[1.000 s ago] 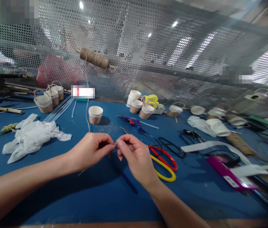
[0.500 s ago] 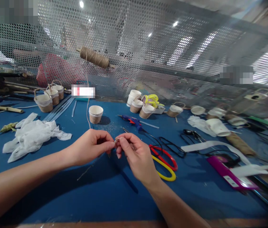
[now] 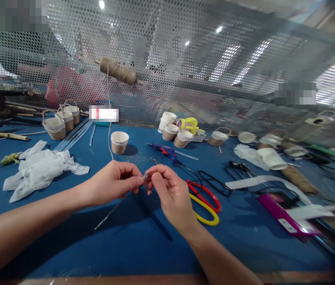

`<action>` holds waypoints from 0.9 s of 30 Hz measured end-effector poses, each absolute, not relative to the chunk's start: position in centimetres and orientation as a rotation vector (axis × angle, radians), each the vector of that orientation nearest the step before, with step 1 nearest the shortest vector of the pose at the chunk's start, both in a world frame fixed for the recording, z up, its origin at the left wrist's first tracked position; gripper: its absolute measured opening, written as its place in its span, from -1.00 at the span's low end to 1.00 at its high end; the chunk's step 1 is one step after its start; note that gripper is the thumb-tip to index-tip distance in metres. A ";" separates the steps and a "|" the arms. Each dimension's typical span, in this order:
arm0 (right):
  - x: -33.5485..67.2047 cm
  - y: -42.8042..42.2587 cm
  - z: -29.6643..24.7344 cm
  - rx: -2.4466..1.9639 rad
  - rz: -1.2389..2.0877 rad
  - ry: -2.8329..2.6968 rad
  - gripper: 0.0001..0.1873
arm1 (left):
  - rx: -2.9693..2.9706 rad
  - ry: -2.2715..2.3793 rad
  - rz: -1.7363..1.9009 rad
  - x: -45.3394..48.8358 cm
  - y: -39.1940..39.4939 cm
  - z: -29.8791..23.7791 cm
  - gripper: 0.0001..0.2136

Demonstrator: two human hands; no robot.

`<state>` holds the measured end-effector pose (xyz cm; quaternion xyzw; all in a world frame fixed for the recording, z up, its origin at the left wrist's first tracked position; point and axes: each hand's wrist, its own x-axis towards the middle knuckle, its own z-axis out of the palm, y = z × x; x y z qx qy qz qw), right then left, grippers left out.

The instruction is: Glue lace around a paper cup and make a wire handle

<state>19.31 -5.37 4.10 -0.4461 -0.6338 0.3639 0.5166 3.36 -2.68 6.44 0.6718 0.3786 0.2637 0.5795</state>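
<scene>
My left hand [image 3: 114, 183] and my right hand [image 3: 170, 194] meet fingertip to fingertip over the blue table [image 3: 66, 237], both pinched shut on a thin length of twine [image 3: 109, 211]. The twine's loose end trails down and to the left from under my left hand. Another strand rises from my left hand up to a spool of brown twine [image 3: 118, 71] hung on the mesh screen. A twine-wrapped paper cup [image 3: 119, 142] stands just beyond my hands.
Red-and-yellow scissors [image 3: 205, 204] lie right of my right hand, black scissors [image 3: 214, 184] and a blue glue gun [image 3: 164, 150] behind them. Crumpled white plastic [image 3: 41, 168] lies at the left. Small handled baskets [image 3: 56, 127] and more cups [image 3: 175, 130] stand along the mesh screen [image 3: 185, 59].
More of the twine's loose end has come out below my left hand, reaching further down-left. Both hands have risen slightly and stay pinched together.
</scene>
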 end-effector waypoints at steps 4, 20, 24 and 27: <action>19.3 -5.4 4.2 -1.089 0.788 -1.580 -0.85 | 1.535 0.846 0.593 3.3 -2.7 6.5 -0.78; 19.7 -4.8 4.0 -1.087 1.291 -1.317 -0.78 | 2.260 1.001 0.737 3.2 -2.9 5.9 -0.82; 19.7 -5.0 4.4 -1.118 1.196 -1.381 -0.82 | 2.423 0.962 0.818 3.4 -2.9 5.6 -0.83; 19.7 -5.1 4.5 -1.148 1.119 -1.410 -0.82 | 2.457 0.929 0.879 3.4 -2.8 5.5 -0.83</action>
